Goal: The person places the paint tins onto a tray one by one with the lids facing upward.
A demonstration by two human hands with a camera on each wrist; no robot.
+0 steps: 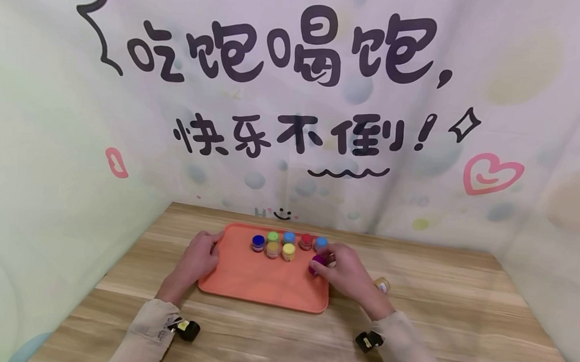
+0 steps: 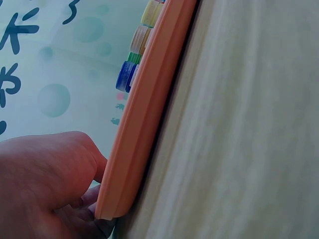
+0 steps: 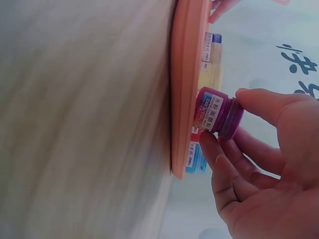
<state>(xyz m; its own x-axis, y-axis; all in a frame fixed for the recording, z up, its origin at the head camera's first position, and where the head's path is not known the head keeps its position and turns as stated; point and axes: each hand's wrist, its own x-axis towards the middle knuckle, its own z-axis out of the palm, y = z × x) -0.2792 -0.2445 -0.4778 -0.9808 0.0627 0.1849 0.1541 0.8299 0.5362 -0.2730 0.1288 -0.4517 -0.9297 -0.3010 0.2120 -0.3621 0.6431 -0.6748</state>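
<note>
An orange tray (image 1: 261,282) lies on the table, and my left hand (image 1: 202,257) grips its left rim. In the left wrist view the thumb of my left hand (image 2: 55,174) is at the rim, with the other fingers partly hidden behind the tray's end. My right hand (image 1: 346,272) pinches a purple paint jar (image 3: 218,113) by its lid, over the tray's right part. Two rows of small paint jars stand on the tray, among them a dark blue jar (image 1: 258,243), a tan jar (image 1: 272,250), a yellow jar (image 1: 288,252) and a red jar (image 1: 306,241).
Right of the tray, partly behind my right wrist, a tan jar (image 1: 382,285) is on the wooden table (image 1: 439,317). A printed cloth backdrop (image 1: 289,192) hangs behind the table's far edge.
</note>
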